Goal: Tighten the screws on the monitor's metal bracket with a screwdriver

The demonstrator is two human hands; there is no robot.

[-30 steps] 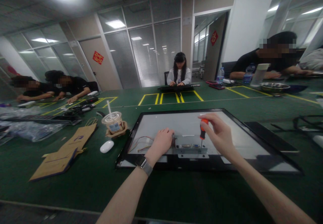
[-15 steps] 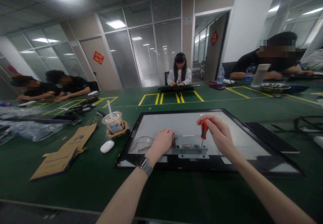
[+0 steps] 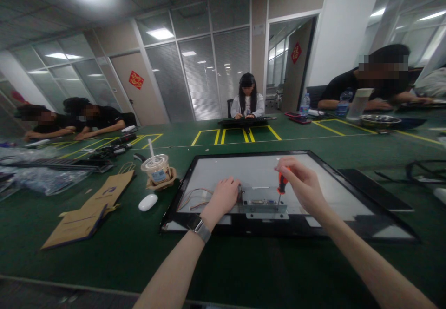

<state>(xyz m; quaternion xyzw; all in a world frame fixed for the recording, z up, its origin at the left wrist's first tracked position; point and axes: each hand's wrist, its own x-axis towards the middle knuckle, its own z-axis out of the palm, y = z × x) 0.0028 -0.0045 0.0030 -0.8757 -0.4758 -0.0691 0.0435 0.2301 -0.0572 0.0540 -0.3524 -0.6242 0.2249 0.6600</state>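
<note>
Screwdriver (image 3: 281, 187), right of frame centre, stands nearly upright, pinched by the right hand's (image 3: 302, 181) fingers, tip down at the metal bracket (image 3: 256, 193); left hand (image 3: 225, 195) at the bracket's left end, grip unclear.

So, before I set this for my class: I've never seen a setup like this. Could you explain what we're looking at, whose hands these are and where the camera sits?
There is no robot here, just a person using two bare hands. One camera, worn on that person's head, looks forward and down, so the arms enter from the bottom edge.

On the green table lies a large black-framed display panel. The right hand grips an orange-and-black screwdriver, its shaft pointing down at a metal bracket. The left hand rests by the bracket's left end, with a smartwatch on its wrist.

To the left are a lidded drink cup and a brown paper bag.
</note>
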